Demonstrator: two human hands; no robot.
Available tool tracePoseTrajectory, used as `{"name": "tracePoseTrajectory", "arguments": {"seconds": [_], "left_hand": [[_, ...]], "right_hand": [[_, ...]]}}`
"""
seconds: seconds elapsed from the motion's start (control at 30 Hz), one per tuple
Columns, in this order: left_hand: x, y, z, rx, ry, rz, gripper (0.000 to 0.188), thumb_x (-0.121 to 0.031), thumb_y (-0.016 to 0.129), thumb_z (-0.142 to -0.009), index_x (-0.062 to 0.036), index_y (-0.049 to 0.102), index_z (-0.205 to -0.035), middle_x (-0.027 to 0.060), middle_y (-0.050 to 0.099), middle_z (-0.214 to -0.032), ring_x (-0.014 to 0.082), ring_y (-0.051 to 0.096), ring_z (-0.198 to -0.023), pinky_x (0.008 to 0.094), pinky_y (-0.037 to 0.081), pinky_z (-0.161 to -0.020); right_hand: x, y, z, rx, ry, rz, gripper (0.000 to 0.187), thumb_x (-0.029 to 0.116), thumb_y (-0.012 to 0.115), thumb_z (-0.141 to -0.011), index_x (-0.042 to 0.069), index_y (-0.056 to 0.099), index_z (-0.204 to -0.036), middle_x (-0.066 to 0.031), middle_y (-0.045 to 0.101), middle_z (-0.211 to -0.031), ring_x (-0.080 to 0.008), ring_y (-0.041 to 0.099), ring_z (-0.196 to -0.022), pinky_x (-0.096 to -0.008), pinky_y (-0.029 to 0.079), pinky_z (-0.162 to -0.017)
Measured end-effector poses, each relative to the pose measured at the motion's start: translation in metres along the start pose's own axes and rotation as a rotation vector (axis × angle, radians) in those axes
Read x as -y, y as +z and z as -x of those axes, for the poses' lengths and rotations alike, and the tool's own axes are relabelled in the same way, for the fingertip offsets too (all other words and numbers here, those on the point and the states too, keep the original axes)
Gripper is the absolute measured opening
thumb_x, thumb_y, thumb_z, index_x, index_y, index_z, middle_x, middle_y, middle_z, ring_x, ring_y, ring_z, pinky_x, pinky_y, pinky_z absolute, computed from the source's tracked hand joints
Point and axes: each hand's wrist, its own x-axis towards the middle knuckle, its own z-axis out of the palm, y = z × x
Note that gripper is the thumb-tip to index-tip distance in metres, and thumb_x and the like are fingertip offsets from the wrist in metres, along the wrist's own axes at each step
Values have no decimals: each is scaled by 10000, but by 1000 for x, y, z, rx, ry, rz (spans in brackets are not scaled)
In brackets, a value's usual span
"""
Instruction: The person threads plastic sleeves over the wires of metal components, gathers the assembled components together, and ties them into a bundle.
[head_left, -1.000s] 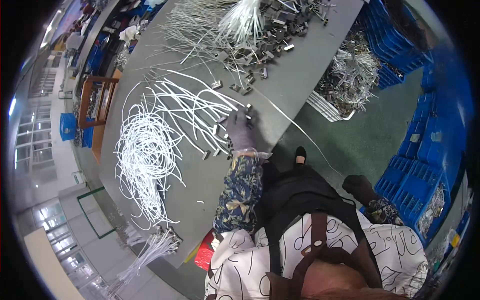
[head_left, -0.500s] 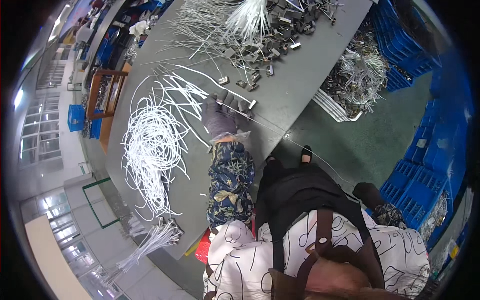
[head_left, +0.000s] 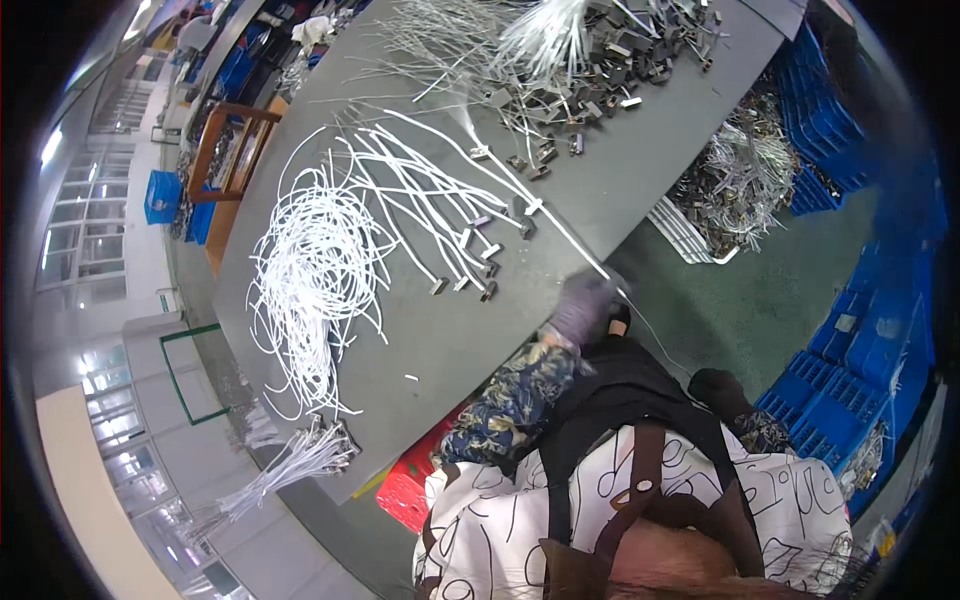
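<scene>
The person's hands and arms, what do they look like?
The left hand wears a greyish-purple glove, the right hand a darker one. The left sleeve is dark blue with pale leafy shapes; the right sleeve looks dark and patterned too.

Grey table (head_left: pixel 620 170) bears white cords (head_left: pixel 315 260); metal connectors (head_left: pixel 592 105)

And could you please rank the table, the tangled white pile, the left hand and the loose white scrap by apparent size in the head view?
1. Table
2. Tangled white pile
3. Left hand, motion-blurred
4. Loose white scrap
</scene>
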Motion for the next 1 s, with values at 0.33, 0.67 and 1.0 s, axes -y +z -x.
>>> {"name": "tracePoseTrajectory", "arguments": {"seconds": [0.33, 0.67, 1.0], "left_hand": [[19, -97, -19, -490, 691, -645, 165, -163, 568, -767, -186, 668, -896, 82, 643, -840, 264, 613, -858, 371, 490, -755], [53, -255, 36, -1074, -19, -551, 389, -364, 587, -838, -50, 608, -1068, 194, 643, -999, 389, 611, -945, 441, 466, -841], [95, -251, 61, -892, -121, -229, 201, -230, 558, -854, -53, 616, -928, 158, 631, -865, 306, 626, -752, 397, 519, -730]], "right_hand": [[148, 34, -136, -67, -248, -203, 263, 213, 592, -838, 38, 598, -1035, -14, 562, -756, -88, 503, -688, -246, 415, -587], [241, 27, -278, -569, -565, 529, 583, 341, 615, -808, 76, 452, -1301, -181, 621, -1021, -276, 616, -872, -398, 481, -761], [217, -3, -291, -441, -805, 565, 198, 175, 675, -726, 82, 630, -895, -132, 576, -963, -336, 589, -877, -391, 496, -721]]}}
